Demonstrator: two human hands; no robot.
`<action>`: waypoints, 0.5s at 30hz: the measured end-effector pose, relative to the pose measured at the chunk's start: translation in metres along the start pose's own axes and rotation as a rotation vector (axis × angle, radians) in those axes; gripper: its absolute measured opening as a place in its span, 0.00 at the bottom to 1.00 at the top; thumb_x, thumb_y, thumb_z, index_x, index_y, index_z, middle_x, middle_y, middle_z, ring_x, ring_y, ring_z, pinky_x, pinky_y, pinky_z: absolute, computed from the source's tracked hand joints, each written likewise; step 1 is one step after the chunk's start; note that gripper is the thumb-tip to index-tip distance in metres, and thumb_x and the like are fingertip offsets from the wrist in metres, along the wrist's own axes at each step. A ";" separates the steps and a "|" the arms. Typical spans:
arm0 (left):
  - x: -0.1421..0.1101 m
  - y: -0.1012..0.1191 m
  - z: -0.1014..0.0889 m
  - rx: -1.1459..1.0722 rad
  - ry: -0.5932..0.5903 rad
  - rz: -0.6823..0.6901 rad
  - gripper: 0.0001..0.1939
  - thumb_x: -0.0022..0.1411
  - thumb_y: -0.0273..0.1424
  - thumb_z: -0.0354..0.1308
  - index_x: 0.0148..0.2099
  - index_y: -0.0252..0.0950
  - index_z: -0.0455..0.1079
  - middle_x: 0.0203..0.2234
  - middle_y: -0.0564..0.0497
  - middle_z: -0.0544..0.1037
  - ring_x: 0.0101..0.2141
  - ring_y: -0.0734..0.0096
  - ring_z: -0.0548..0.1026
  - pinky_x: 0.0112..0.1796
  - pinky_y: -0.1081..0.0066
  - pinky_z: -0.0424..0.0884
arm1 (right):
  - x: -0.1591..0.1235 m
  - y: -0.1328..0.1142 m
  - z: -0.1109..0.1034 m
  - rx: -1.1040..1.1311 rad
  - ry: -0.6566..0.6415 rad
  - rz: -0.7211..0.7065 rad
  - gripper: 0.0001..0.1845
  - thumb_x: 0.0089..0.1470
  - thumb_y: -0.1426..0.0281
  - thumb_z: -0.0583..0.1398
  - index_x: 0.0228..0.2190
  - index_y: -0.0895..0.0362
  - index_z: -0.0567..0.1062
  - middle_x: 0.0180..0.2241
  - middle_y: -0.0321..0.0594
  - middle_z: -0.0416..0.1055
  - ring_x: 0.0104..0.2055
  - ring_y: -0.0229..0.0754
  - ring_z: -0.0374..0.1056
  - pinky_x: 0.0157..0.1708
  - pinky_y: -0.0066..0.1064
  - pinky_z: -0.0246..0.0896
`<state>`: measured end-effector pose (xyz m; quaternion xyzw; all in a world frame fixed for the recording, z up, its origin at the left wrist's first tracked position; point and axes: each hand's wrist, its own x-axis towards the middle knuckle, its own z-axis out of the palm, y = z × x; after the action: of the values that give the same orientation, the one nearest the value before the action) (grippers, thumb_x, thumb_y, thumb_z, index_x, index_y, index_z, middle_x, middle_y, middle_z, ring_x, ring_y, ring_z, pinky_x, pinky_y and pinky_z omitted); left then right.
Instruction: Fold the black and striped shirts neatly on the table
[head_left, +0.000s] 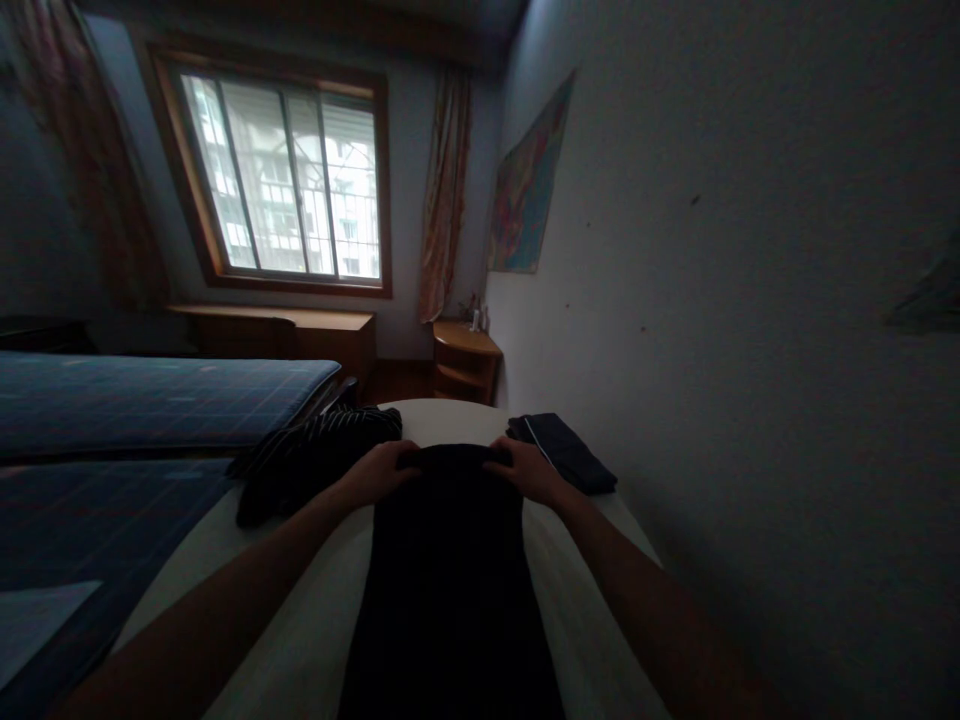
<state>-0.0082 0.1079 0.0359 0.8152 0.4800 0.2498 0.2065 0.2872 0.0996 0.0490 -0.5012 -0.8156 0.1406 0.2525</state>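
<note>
Reaching the left edge of the pale table (311,630), striped clothing (322,455) lies beside your left hand (382,470), pinched closed on the black garment (454,590) mid-table, tabletop showing either side; your right hand (526,470) pinches its other far corner, near folded clothing (574,455).

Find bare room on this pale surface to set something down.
The pale surface shows bare at its far end, between the striped dark clothing and the folded dark garment. More lies either side of the black garment, inside the forearms. Crowded: that garment's far edge, where the left hand and right hand hold it.
</note>
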 end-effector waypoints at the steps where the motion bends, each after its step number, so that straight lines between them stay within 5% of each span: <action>1: -0.007 0.006 -0.004 -0.012 -0.003 0.008 0.16 0.57 0.34 0.58 0.47 0.35 0.74 0.41 0.49 0.81 0.42 0.59 0.77 0.46 0.65 0.70 | -0.005 -0.004 -0.004 0.006 0.004 -0.022 0.12 0.56 0.63 0.64 0.40 0.58 0.76 0.36 0.41 0.77 0.38 0.43 0.72 0.40 0.33 0.61; 9: -0.064 0.046 -0.022 -0.075 -0.053 0.051 0.16 0.59 0.36 0.59 0.49 0.37 0.72 0.38 0.51 0.80 0.38 0.65 0.77 0.43 0.67 0.72 | -0.053 -0.038 -0.029 0.011 0.020 -0.103 0.10 0.55 0.63 0.65 0.38 0.55 0.76 0.35 0.38 0.77 0.38 0.42 0.71 0.43 0.35 0.62; 15: -0.113 0.057 -0.014 0.041 -0.067 0.181 0.12 0.62 0.32 0.58 0.48 0.41 0.72 0.41 0.51 0.78 0.41 0.67 0.76 0.44 0.68 0.71 | -0.097 -0.060 -0.031 -0.046 -0.023 -0.205 0.10 0.55 0.64 0.64 0.40 0.53 0.75 0.38 0.38 0.77 0.40 0.43 0.71 0.50 0.40 0.55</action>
<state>-0.0253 -0.0167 0.0564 0.8672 0.4022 0.2301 0.1825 0.2953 -0.0153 0.0778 -0.4192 -0.8684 0.1010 0.2447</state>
